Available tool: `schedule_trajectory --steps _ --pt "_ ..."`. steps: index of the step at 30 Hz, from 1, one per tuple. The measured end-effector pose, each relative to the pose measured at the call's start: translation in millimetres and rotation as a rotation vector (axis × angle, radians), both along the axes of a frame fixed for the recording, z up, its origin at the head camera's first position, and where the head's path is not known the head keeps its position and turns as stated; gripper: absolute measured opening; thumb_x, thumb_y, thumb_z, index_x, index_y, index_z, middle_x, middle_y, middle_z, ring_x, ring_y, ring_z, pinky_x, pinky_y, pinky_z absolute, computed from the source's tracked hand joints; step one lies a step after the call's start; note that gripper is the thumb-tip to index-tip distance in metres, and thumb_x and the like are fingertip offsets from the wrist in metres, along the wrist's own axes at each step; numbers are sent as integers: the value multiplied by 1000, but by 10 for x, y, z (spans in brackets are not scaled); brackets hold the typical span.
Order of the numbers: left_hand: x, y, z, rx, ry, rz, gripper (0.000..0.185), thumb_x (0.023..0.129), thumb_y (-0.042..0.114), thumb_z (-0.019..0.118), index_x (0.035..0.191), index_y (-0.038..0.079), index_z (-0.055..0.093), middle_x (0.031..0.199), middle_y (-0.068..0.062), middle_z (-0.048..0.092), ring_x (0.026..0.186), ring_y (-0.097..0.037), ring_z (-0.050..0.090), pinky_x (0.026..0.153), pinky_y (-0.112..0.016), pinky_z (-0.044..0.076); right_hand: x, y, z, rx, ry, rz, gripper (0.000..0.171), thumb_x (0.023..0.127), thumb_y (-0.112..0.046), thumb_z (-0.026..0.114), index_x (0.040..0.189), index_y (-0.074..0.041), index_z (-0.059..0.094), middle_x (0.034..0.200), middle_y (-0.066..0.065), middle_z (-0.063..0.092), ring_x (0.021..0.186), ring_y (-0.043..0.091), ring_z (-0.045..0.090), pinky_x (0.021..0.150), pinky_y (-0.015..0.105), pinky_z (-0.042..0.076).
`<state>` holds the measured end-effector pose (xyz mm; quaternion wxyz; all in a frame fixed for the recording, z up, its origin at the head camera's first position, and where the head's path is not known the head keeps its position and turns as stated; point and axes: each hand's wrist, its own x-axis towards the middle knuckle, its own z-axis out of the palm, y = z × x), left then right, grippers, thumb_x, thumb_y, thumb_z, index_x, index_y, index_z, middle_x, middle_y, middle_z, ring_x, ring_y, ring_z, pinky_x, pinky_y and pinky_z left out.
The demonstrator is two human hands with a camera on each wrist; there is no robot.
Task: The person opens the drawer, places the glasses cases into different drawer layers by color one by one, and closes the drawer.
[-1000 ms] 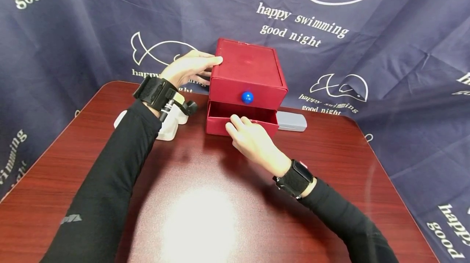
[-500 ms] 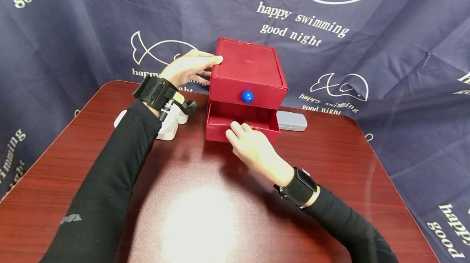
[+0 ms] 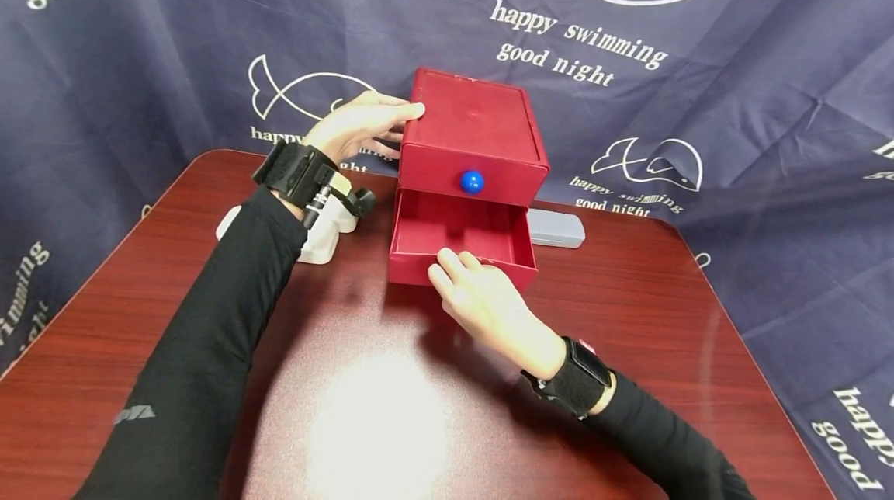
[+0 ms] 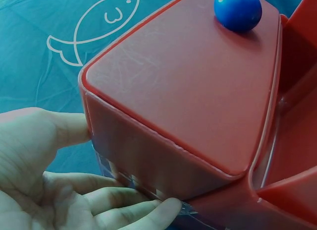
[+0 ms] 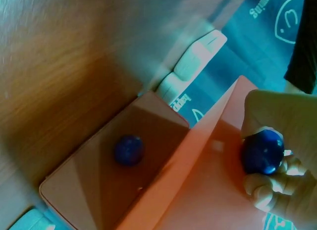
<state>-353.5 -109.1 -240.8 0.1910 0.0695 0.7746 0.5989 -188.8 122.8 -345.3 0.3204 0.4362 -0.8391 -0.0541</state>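
A red two-drawer box [image 3: 475, 119] stands at the back of the table. Its upper drawer is closed, with a round blue knob [image 3: 472, 182] on the front. The lower drawer [image 3: 419, 267] is pulled out toward me. My right hand [image 3: 482, 298] is at its front; in the right wrist view the thumb and fingers pinch that drawer's blue knob [image 5: 262, 150]. My left hand [image 3: 359, 123] lies against the box's left side. Its thumb touches the top left edge, and the fairly straight fingers [image 4: 124, 202] touch the side wall in the left wrist view.
A white object [image 3: 321, 242] sits left of the box, partly hidden by my left arm. To the right lies a grey case [image 3: 556, 228], its left end behind the drawer. The dark red table [image 3: 628, 298] meets a blue printed curtain [image 3: 615, 112] at the back.
The lower drawer has slid further out toward me, and my right hand has moved back with it. More of the drawer's inside shows. My left hand stays at the box's side.
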Motion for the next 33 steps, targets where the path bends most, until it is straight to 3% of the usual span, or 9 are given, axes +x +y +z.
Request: schedule_trajectory --steps 14,33 --pt "6 10 7 -16 -12 17 58 103 39 54 155 16 44 147 -7 54 135 -24 53 111 -42 50 71 -6 12 9 -7 -26 28 76 -11 79 89 -8 55 92 6 55 72 21 54 46 26 45" --pt "-3 17 4 -11 -15 28 55 103 36 53 154 17 45 145 -7 55 133 -23 55 111 -42 50 168 -1 21 17 32 -16 28 74 -10 79 87 -8 54 89 5 54 69 20 50 44 23 39"
